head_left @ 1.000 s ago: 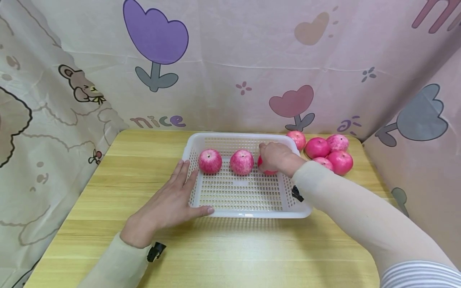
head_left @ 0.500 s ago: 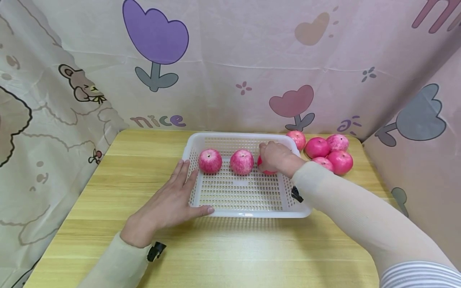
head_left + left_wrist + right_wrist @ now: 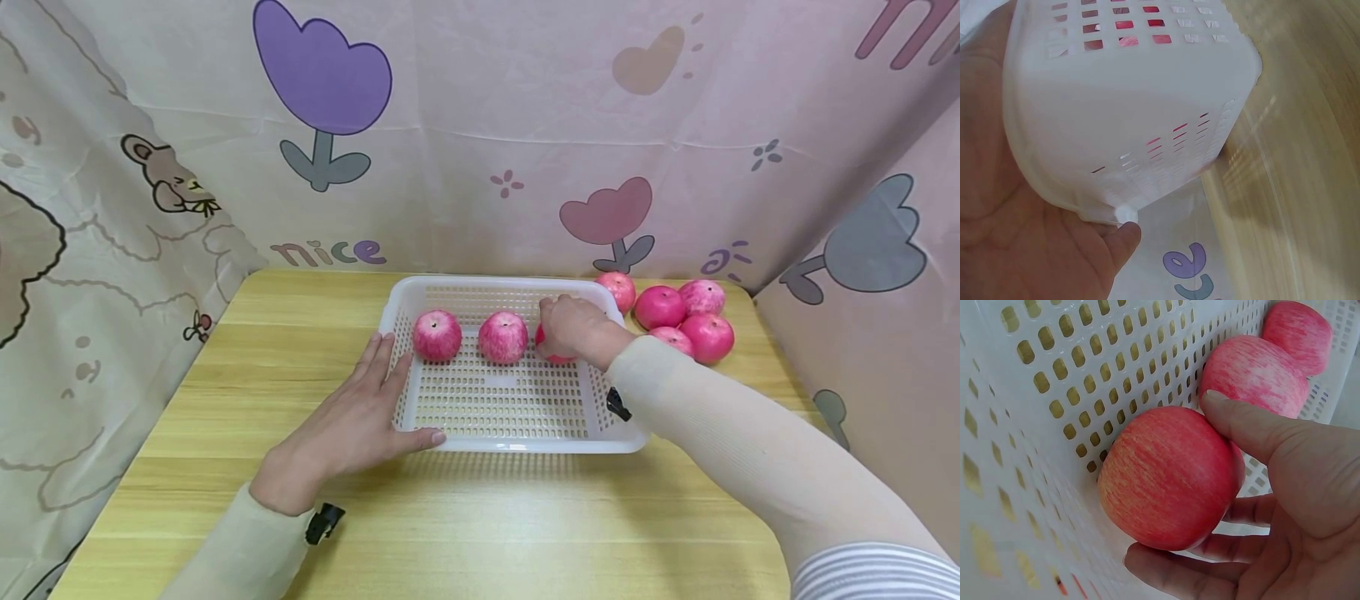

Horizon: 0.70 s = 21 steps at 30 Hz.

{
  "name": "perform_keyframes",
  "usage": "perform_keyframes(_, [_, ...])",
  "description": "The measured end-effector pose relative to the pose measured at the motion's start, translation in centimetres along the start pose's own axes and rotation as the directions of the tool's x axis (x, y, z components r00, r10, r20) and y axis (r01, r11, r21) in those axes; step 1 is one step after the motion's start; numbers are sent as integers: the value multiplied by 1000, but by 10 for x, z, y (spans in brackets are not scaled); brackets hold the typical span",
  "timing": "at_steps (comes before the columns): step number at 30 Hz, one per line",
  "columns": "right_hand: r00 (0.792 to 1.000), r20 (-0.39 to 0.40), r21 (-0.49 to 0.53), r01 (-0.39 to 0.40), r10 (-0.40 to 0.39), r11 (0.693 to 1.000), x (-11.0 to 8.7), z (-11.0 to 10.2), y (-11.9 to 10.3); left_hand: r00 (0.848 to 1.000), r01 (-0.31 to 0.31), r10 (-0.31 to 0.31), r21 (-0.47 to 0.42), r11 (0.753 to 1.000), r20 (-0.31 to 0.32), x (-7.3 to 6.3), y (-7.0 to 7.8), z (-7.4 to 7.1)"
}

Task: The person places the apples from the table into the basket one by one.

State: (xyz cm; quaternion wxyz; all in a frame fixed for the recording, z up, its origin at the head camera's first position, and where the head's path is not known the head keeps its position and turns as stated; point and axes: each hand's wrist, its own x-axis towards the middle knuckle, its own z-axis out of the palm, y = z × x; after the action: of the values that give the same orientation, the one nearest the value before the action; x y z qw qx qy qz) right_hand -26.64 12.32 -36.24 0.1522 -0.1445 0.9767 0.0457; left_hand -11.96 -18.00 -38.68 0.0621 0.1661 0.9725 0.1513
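A white perforated plastic basket [image 3: 525,447] stands on the table. My right hand [image 3: 577,327] reaches into its right side and holds a red apple [image 3: 1169,478]; in the right wrist view the thumb lies on top and the fingers curl round the lower side. Left of it, two pink-red apples [image 3: 503,338] [image 3: 437,337] sit apart in a row inside the basket. My left hand [image 3: 341,433] rests against the basket's front left corner, fingers fairly straight along the left rim and thumb on the front rim. The held apple is mostly hidden by the hand in the head view.
To the right of the basket, several more apples [image 3: 708,337] lie clustered on the wooden table [image 3: 480,525], one of them [image 3: 617,292] close by the basket's back right corner. Printed curtains [image 3: 465,108] hang behind and at both sides.
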Motion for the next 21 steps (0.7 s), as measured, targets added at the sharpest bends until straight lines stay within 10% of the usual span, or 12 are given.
perform_keyframes(21, [1000,5,24,-22,21,999,-6,-11,8,1000,-1,1,-7,1000,-1,0,1,0])
